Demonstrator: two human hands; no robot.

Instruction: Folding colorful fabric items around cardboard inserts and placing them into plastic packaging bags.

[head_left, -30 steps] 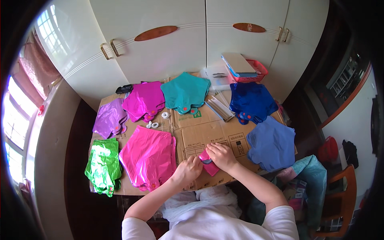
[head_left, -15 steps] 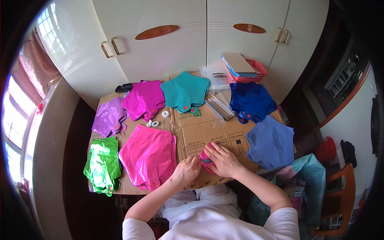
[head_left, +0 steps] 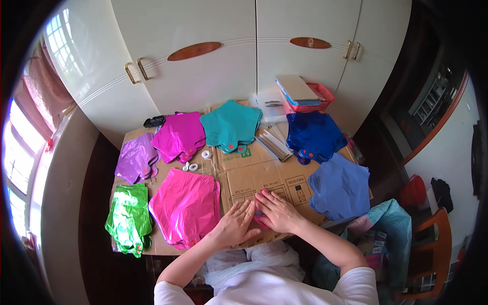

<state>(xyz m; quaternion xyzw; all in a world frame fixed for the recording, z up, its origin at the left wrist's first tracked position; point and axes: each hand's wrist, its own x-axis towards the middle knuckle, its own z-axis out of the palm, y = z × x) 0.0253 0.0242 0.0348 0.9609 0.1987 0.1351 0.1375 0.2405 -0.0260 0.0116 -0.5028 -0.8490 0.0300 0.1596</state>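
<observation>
On the cardboard at the table's near edge lies a small folded piece of bright pink foil (head_left: 260, 222), mostly covered by my hands. My left hand (head_left: 236, 224) lies open beside and partly over it, fingers stretched out and together, thumb apart. Flat across its right part rests my right hand (head_left: 277, 213), also open, with fingers extended. The fingertips of both hands nearly meet. Just left of my left hand is a stack of larger flat pink foil pieces (head_left: 186, 207), which look like uninflated balloons.
Similar stacks surround the work spot: green (head_left: 127, 216), lilac (head_left: 135, 157), magenta (head_left: 179, 136), teal (head_left: 231, 126), dark blue (head_left: 314, 134) and pale blue (head_left: 339, 188). White ribbon rolls (head_left: 192, 166), thin sticks (head_left: 274, 143) and a red basket (head_left: 322, 96) stand farther back. A chair (head_left: 436, 254) is at right.
My left hand has gone from a closed pinch at the folded foil's edge to lying flat with fingers stretched. My right hand still presses on the foil. The whole view has shifted slightly.
</observation>
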